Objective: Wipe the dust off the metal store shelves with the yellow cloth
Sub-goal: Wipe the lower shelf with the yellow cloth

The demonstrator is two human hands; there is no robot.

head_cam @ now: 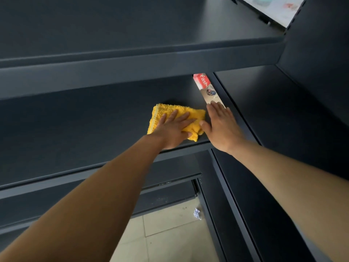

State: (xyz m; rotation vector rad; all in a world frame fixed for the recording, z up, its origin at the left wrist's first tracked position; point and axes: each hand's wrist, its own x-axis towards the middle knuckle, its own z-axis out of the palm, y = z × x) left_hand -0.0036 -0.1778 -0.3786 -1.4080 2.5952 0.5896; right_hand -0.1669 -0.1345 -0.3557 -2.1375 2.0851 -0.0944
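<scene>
left hand [172, 129]: bare, seen from the back; four fingers and the thumb all show, with faint creases at the knuckles and a short, pale thumbnail.
right hand [221, 127]: bare, also seen from the back; broad across the knuckles, fingers and thumb all in view, nails too small to make out.
left forearm [94, 195]: bare from the wrist to the lower left edge of the view; smooth, shaded along its lower side.
right forearm [292, 176]: bare from the wrist to the right edge; smooth and more evenly lit.
clothing: cannot tell; only bare arms and hands are in view.
</scene>
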